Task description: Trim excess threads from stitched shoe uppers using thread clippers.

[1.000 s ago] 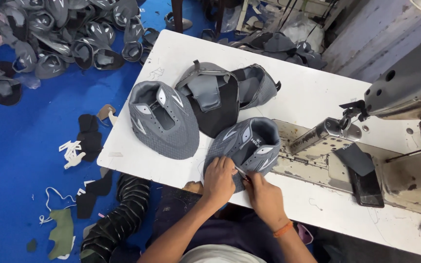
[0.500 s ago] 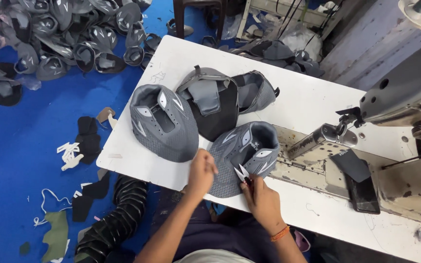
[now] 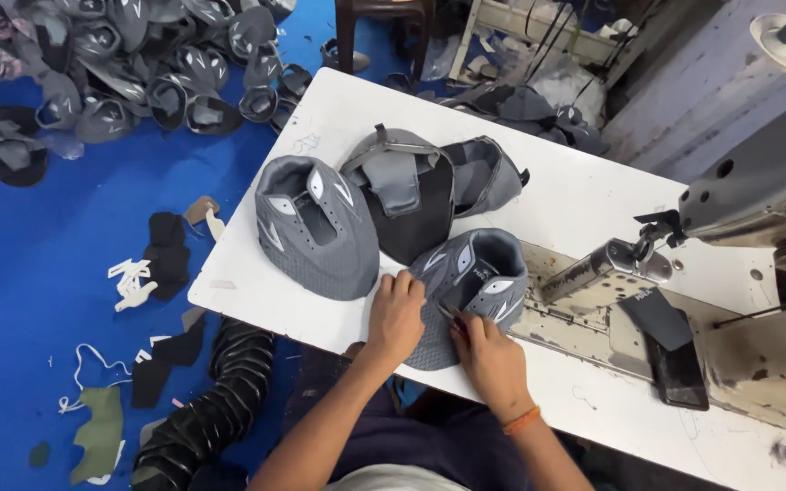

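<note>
Grey mesh shoe upper (image 3: 470, 291) lies on the white desk (image 3: 584, 195), right under both hands, at the desk's near edge. Against the frame half a second earlier, the left hand (image 3: 396, 316) has shifted from the upper's left rim onto its near left flank, and the right hand (image 3: 493, 356) has drawn in closer, so the two hands now sit nearly side by side rather than apart.

Left grip: fingers curled and partly closed, knuckles up, pressing down on the mesh of the upper; it pins the piece rather than lifting it. Right grip: fingers closed round a small slim tool (image 3: 450, 316), its tip at the upper's near edge, between the two hands. Whether the tool is a snip or a blade cannot be told.

Both forearms come up from the bottom of the view and converge on the upper, wrists low to the desk. An orange band (image 3: 521, 420) sits on the right wrist.

Just left of the left grip stands a second grey upper (image 3: 316, 232), clear of the hand. Beyond both grips, further up the desk, lie more grey and black uppers (image 3: 420, 186), stacked together. To the right of the right grip is the sewing machine (image 3: 757, 195), with its worn bed plate (image 3: 566, 318) touching the held upper's right side.
</note>
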